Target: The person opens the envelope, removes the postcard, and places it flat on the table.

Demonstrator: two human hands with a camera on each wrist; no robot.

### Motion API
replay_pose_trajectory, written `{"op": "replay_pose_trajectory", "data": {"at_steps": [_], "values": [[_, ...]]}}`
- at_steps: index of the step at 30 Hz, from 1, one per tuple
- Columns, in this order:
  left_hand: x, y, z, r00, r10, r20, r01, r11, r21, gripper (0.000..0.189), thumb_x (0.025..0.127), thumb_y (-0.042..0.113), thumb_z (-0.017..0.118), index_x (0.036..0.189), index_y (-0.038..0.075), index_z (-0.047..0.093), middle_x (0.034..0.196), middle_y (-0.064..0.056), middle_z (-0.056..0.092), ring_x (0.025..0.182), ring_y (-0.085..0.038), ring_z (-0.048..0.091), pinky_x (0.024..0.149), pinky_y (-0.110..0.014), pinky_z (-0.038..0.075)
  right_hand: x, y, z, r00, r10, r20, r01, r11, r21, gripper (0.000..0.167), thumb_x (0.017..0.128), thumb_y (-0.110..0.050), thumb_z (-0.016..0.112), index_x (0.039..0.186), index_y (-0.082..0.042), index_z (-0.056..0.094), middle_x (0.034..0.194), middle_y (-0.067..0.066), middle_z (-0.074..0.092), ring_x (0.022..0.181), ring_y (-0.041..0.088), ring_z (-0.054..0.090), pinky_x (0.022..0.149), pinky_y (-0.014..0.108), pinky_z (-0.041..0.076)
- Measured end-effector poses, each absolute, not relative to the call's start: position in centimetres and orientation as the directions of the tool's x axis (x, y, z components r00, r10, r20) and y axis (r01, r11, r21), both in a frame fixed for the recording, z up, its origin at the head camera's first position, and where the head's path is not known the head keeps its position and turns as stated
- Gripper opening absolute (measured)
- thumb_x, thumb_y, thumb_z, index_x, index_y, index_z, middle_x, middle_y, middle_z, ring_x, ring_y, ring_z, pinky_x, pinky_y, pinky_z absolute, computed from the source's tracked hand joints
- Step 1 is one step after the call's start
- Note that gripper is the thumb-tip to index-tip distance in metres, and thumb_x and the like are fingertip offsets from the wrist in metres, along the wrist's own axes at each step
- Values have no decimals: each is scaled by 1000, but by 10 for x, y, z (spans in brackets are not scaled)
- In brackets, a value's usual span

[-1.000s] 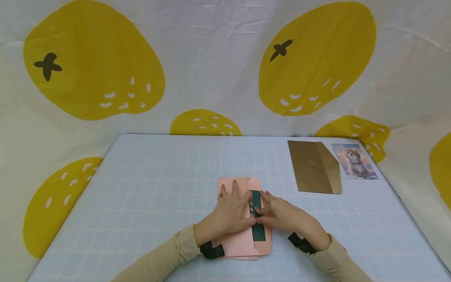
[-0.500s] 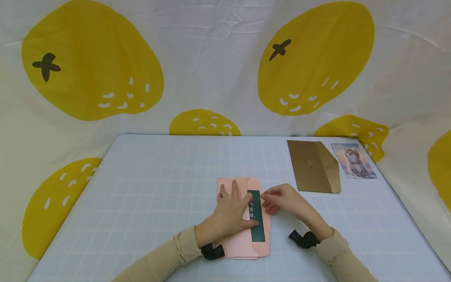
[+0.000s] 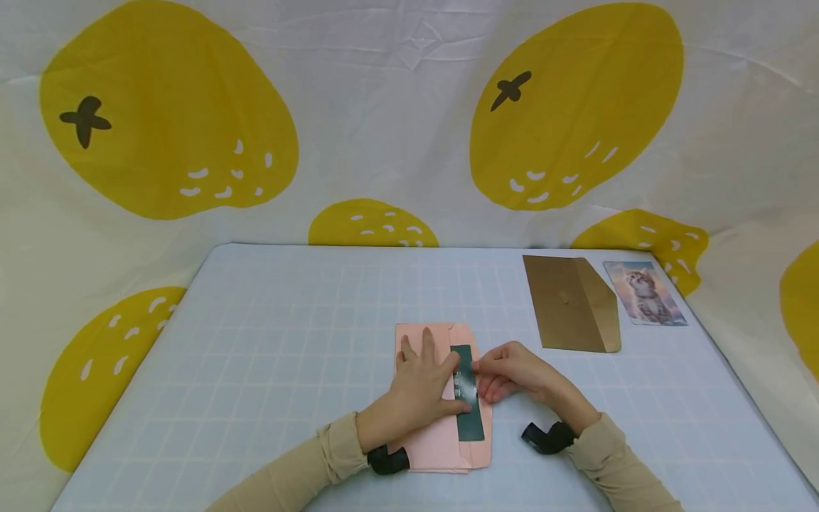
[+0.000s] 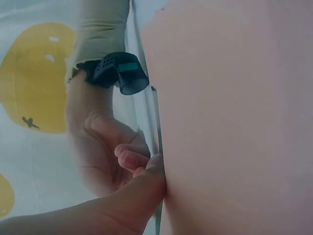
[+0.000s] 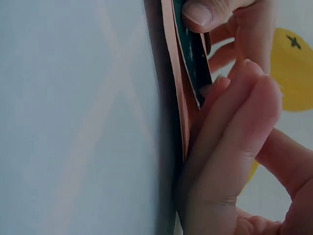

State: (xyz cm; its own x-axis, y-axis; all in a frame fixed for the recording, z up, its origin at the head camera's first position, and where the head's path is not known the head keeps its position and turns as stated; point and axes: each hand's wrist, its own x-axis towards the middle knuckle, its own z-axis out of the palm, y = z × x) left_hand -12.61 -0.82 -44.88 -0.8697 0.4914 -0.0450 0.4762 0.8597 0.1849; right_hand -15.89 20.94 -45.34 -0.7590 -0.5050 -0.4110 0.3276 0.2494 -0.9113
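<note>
A pink envelope (image 3: pixel 435 448) lies on the table with its flap turned out to the right. Out of its opening shows a strip of a dark green card (image 3: pixel 470 427) with white writing; the rest of the card is hidden inside. My left hand (image 3: pixel 419 387) rests spread on the envelope, its thumb (image 5: pixel 199 13) pressing on the card. Beyond the card's right edge, my right hand (image 3: pixel 521 373) pinches that edge with thumb and forefinger, the other fingers loosely bent over the flap. In the right wrist view the card stands slightly up from the flap.
A brown envelope (image 3: pixel 557 306) with its flap out lies at the back right of the table (image 3: pixel 288 334). Beside it, near the table's right edge, is a kitten picture card (image 3: pixel 645 293). A patterned cloth (image 3: pixel 384 107) hangs behind the table.
My right hand drew back from on top of the card to its right edge, then shifted slightly toward me. The card's surface now catches light. My left hand stays in place.
</note>
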Motion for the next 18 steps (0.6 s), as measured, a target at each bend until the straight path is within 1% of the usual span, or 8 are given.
{"op": "replay_pose_trajectory", "data": {"at_steps": [3, 5, 10, 13, 18], "values": [[-126, -9, -449, -869, 493, -45, 480, 861, 171, 69, 78, 75, 63, 117, 21, 45, 149, -35, 28, 123, -69, 35, 94, -64, 44, -159, 209, -455, -749, -559, -355, 254, 253, -934, 25, 97, -12, 62, 96, 13, 66, 70, 10, 68, 55, 10, 63, 54, 23, 54], [-126, -9, -449, -869, 492, -46, 480, 862, 162, 70, 78, 75, 63, 118, 21, 45, 149, -35, 28, 123, -69, 35, 94, -63, 45, -159, 210, -455, -738, -592, -323, 201, 263, -943, 23, 97, -10, 61, 96, 13, 66, 69, 9, 67, 54, 10, 62, 53, 22, 53], [-125, -8, -447, -872, 487, -48, 476, 867, 149, 70, 77, 75, 64, 116, 20, 47, 148, -35, 30, 123, -69, 36, 94, -63, 45, -156, 207, -455, -710, -645, -285, 102, 306, -946, 25, 97, -12, 61, 86, 10, 65, 65, 10, 67, 50, 11, 62, 50, 22, 51], [-125, -8, -447, -873, 484, -55, 473, 869, 147, 69, 77, 75, 64, 115, 20, 47, 149, -35, 30, 123, -70, 35, 94, -63, 44, -154, 205, -456, -713, -640, -285, 88, 322, -943, 27, 97, -12, 61, 82, 9, 62, 63, 11, 67, 49, 12, 63, 49, 22, 51], [-125, -7, -448, -873, 485, -61, 472, 869, 152, 68, 77, 76, 63, 114, 20, 46, 150, -35, 28, 124, -70, 33, 95, -65, 43, -156, 206, -460, -722, -624, -301, 126, 309, -943, 24, 97, -9, 61, 82, 10, 61, 62, 11, 67, 50, 13, 64, 49, 22, 51]]}}
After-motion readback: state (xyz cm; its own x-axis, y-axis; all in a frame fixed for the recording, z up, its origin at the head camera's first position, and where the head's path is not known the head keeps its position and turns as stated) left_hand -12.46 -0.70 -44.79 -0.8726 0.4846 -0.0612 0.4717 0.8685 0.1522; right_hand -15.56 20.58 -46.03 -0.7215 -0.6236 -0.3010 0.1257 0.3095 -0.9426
